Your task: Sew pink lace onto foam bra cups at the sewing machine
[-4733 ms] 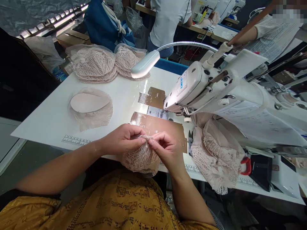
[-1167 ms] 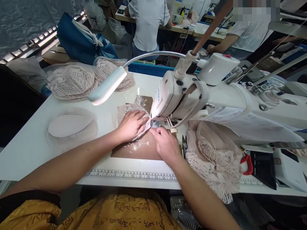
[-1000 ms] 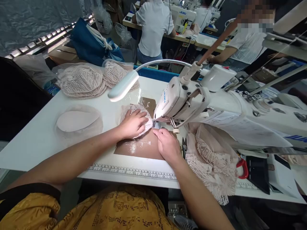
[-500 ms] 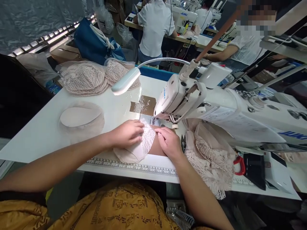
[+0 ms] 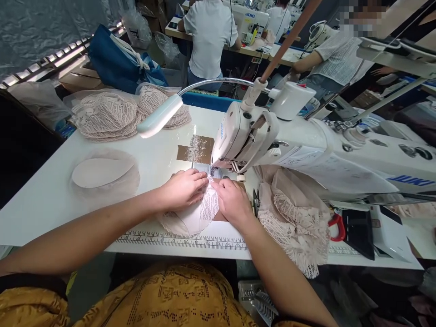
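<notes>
A beige lace cup piece (image 5: pixel 200 213) lies on the white table in front of the white sewing machine (image 5: pixel 259 136). My left hand (image 5: pixel 182 188) rests on its left part, fingers pressed down toward the needle area. On its right edge sits my right hand (image 5: pixel 231 202), fingers curled and pressing the fabric just below the presser foot (image 5: pixel 216 173). Both hands hold the piece flat; its far tip is hidden under my fingers.
Stacks of lace cups (image 5: pixel 116 113) lie at the back left, and a foam pad on fabric (image 5: pixel 102 172) at the left. A gooseneck lamp (image 5: pixel 158 119) hangs over the table. Sewn lace pieces (image 5: pixel 296 222) pile at the right beside red-handled scissors (image 5: pixel 335 225). Other people work behind.
Half a second ago the lace piece lay nearer me; both hands have pushed it forward so its tip is now at the presser foot.
</notes>
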### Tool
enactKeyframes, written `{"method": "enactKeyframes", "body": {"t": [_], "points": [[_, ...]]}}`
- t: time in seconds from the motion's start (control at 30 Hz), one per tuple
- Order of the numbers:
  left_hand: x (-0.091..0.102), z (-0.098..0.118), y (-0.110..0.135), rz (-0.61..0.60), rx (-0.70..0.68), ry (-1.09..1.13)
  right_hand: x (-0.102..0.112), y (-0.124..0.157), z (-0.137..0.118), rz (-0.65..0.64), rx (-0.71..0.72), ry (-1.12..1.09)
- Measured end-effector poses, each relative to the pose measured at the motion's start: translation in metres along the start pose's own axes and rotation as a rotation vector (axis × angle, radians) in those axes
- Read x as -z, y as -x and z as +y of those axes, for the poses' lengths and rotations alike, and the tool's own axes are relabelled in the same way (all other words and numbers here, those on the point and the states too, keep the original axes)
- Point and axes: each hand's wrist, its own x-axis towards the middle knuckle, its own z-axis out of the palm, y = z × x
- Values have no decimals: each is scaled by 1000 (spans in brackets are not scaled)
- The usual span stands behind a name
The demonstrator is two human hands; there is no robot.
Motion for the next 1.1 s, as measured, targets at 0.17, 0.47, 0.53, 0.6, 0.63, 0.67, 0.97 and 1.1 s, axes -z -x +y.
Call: {"method": "enactKeyframes", "body": {"t": [0.17,0.47,0.53,0.6,0.63,0.67,0.97,1.1], "points": [[1,-3,-5,-32,-42,-21,-1,1,0,16,-13,16],[11,-20,-15,-83,-166,-31,-3,-2,-3,25,-54,11],[11,-24,-18,-83,-186,-27,-2,-2,-3,21,-57,-2],[11,-28,-19,-97,-200,-24,-1,-2,-3,16,-55,-15],[11,-29,-19,-106,-206,-24,0,-2,-3,14,-50,-27],[11,-30,-18,-108,-211,-25,0,-1,-2,17,-45,-46],[7,-2,9,50,-133,9,0,1,10,129,-56,-339],[-3,3,10,119,-97,17,16,5,11,54,-55,-368]]}}
